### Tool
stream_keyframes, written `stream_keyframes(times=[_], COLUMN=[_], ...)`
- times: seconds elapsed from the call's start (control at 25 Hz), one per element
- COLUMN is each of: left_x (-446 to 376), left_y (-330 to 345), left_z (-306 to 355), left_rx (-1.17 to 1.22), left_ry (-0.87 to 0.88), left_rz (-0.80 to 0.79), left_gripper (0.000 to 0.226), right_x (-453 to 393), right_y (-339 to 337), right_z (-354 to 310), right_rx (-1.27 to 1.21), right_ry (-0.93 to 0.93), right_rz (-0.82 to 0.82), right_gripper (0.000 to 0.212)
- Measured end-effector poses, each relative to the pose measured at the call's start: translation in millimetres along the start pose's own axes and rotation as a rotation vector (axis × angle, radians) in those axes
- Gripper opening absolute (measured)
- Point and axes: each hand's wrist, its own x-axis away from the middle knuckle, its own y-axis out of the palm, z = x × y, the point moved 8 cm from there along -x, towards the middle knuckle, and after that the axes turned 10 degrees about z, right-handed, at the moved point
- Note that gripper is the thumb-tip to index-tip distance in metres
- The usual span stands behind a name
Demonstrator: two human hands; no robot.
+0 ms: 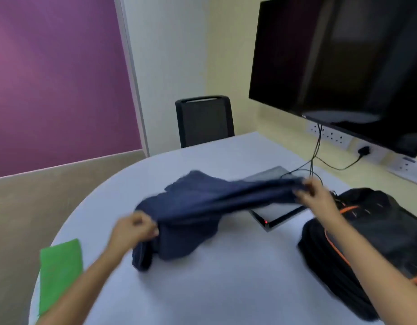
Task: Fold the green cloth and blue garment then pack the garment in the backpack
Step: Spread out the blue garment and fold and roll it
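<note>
both hands, left hand (134, 227) and right hand (312, 192), pinch blue garment (202, 207) taut; blurred, hanging end may bunch the fold

White table (226, 289) holds green cloth (60, 270), backpack (379, 242) (black, orange-trimmed).

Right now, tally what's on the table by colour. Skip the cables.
Green: 1, the green cloth
Blue: 1, the blue garment, held up by the left hand and right hand
Black: 1, the backpack, with orange trim
Grey: 1, the flat device
Total: 4
</note>
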Motion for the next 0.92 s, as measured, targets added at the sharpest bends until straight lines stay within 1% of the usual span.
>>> stream_keyframes(times=[0.08,0.12,0.16,0.2,0.24,0.28,0.32,0.36,0.44,0.48,0.52,0.56,0.64,0.68,0.76,0.84,0.92], left_x=[65,90,115,136,153,167,176,183,192,192,193,195,200,203,206,207,209], left_y=[30,44,56,66,69,68,64,64,68,69,70,69,67,67,68,67,67], left_z=[-77,-116,-142,-162,-186,-202,-213,-221,-219,-219,-219,-221,-222,-223,-223,-227,-229], left_rx=[-0.235,-0.338,-0.447,-0.553,-0.623,-0.679,-0.749,-0.815,-0.860,-0.858,-0.853,-0.861,-0.887,-0.895,-0.893,-0.870,-0.882], left_ry=[0.031,0.028,0.067,0.151,0.153,0.110,0.087,0.075,0.058,0.080,0.092,0.091,0.100,0.111,0.123,0.097,0.116], left_rz=[-0.146,-0.234,-0.302,-0.368,-0.426,-0.451,-0.458,-0.497,-0.508,-0.475,-0.441,-0.416,-0.379,-0.356,-0.319,-0.317,-0.340], left_gripper=[0.013,0.011,0.013,0.017,0.029,0.042,0.047,0.043,0.008,0.010,0.020,0.026,0.021,0.016,0.012,0.012,0.012], right_x=[75,111,147,178,206,226,240,252,263,265,265,264,265,267,273,271,259], right_y=[-1,-5,-7,-7,-7,-6,-5,-3,1,2,2,3,9,14,31,51,75], right_z=[98,137,164,183,195,203,208,208,210,208,204,197,189,185,171,156,140], right_rx=[0.223,0.323,0.412,0.448,0.498,0.523,0.592,0.679,0.789,0.797,0.813,0.842,0.999,1.106,1.250,1.275,1.202], right_ry=[0.139,0.192,0.215,0.239,0.260,0.275,0.235,0.168,0.088,0.081,0.087,0.090,0.152,0.175,0.153,0.101,0.048], right_rz=[-0.135,-0.192,-0.267,-0.344,-0.414,-0.445,-0.453,-0.478,-0.539,-0.549,-0.550,-0.536,-0.531,-0.528,-0.526,-0.507,-0.472], right_gripper=[0.046,0.052,0.053,0.047,0.037,0.030,0.029,0.031,0.043,0.048,0.049,0.047,0.043,0.047,0.059,0.062,0.059])
